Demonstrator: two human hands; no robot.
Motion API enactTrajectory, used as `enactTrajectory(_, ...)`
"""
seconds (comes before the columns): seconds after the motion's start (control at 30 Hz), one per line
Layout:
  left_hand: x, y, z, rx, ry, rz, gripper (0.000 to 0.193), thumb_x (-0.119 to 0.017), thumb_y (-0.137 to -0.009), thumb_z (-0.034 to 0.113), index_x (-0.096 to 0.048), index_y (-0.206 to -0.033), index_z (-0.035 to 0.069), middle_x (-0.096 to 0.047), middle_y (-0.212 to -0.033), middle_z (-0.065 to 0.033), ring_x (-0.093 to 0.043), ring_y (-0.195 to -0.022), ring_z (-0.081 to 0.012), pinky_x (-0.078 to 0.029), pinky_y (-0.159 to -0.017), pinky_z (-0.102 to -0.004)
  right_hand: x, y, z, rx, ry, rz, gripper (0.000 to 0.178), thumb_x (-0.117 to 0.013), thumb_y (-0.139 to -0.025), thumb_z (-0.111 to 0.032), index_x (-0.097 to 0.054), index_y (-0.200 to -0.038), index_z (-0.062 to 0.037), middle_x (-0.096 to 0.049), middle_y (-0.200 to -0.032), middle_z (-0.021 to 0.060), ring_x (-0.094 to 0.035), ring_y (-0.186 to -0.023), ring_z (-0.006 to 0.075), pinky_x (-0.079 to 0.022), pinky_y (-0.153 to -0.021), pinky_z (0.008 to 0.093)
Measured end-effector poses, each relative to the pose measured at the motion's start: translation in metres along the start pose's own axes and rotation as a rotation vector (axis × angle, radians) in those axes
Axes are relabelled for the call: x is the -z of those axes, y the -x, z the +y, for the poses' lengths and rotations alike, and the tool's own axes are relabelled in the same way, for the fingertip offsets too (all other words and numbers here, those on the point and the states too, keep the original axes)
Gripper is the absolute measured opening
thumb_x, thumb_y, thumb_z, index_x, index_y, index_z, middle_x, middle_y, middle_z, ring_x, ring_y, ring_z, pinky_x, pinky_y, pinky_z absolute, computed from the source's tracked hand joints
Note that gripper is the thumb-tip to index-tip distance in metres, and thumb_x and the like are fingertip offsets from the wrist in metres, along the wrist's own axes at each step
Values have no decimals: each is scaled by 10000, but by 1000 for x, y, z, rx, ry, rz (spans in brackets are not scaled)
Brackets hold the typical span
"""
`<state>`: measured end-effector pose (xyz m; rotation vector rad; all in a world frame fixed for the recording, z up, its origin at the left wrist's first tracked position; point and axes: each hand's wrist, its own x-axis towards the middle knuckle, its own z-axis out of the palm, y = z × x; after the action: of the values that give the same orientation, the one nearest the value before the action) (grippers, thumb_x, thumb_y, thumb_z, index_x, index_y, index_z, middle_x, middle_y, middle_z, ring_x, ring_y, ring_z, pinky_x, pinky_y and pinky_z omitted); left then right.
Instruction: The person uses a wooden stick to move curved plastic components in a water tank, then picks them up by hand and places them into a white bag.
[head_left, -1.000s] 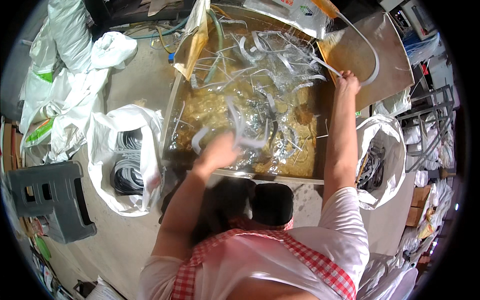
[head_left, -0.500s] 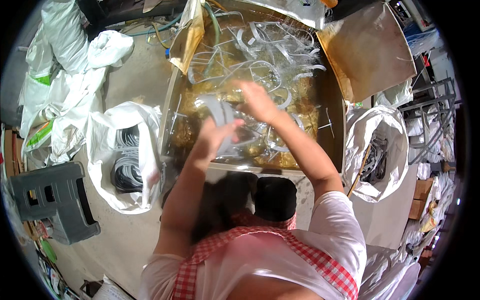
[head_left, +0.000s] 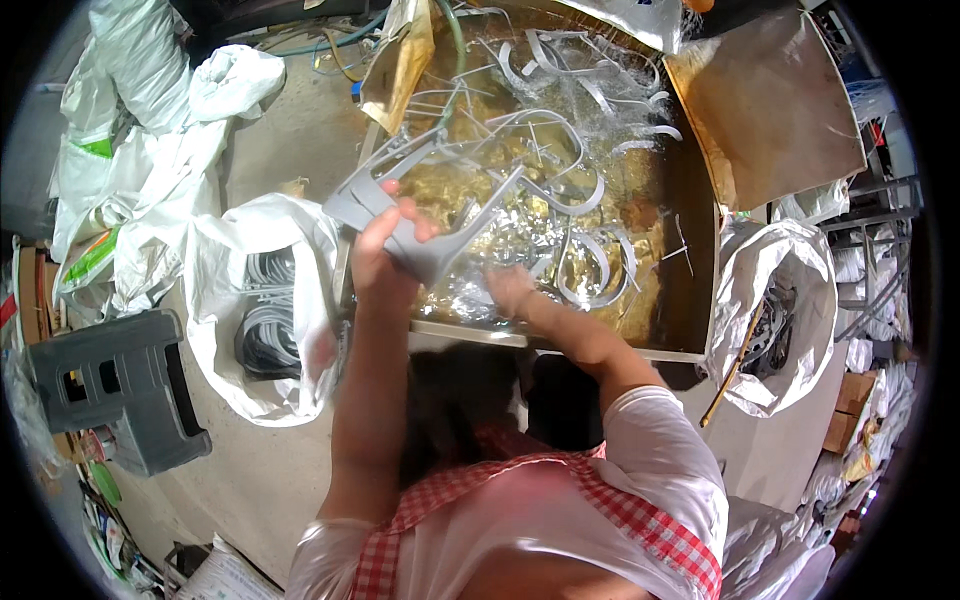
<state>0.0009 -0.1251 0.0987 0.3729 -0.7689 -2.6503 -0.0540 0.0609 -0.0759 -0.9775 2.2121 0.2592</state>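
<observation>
Holds grey bent strips (head_left: 436, 258) in the left hand (head_left: 376, 262), up over the near left part of a big tub (head_left: 652, 353) of water (head_left: 640, 325). Wraps thumb and fingers round the strips, with long ends poking out both ways. Cannot count the strips, being so close together. Has the right hand (head_left: 512, 290) low, just inside the tub's near edge, all blurry among bright splashes. Cannot tell whether wide or narrow, holding something, or under the water.

Farther out in the tub, loose strips (head_left: 575, 210), some curled like rings. Hard to make out at the far end, under white splashing. Beside them, a green hose (head_left: 459, 45), cut off at the top.

To the left, a white sack (head_left: 215, 300) with looped strips (head_left: 268, 330) inside, the lowest hidden. To the right, another sack (head_left: 815, 300), full of dark bits (head_left: 770, 325) too jumbled to tell apart, with a thin stick (head_left: 733, 370) at the rim. Far left, a grey stool (head_left: 140, 420). At the bottom, a red checked apron (head_left: 650, 530), partly cut off.
</observation>
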Motion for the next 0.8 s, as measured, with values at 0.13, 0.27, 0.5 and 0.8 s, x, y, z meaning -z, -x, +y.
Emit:
enactTrajectory(0.13,-1,4,-3,0,117,-41,318,-532,-762,85,-441,-1066,60,-510,-775,-65,-504,-677,-181,-410,-703,-356,1,3,20,58,-214,-63,430,-656,-712,-236,-553,-1066,-17,-623,-988,158,-606,-900,284,-460,-805,379)
enactTrajectory(0.27,-9,3,-6,48,-425,-72,307,-591,-759,106,-458,-1026,31,-540,-768,-74,-528,-703,-173,-425,-711,-323,17,17,64,-5,-811,218,307,-649,-755,-182,-562,-1001,-21,-630,-882,124,-607,-768,210,-484,-706,322)
enactTrajectory(0.5,4,7,-52,50,-911,-91,334,-694,-721,133,-545,-961,-45,-609,-836,-76,-581,-708,-141,-467,-659,-272,96,94,89,51,-1507,547,319,-613,-780,-124,-532,-1068,-12,-587,-872,56,-563,-770,150,-463,-699,287)
enactTrajectory(0.8,-30,10,-62,491,147,36,313,-555,-847,137,-498,-1119,-8,-586,-1073,-124,-552,-943,-198,-432,-869,-364,81,127,22,185,-694,481,534,-724,-677,-224,-481,-1101,-12,-559,-985,213,-561,-866,379,-467,-732,383)
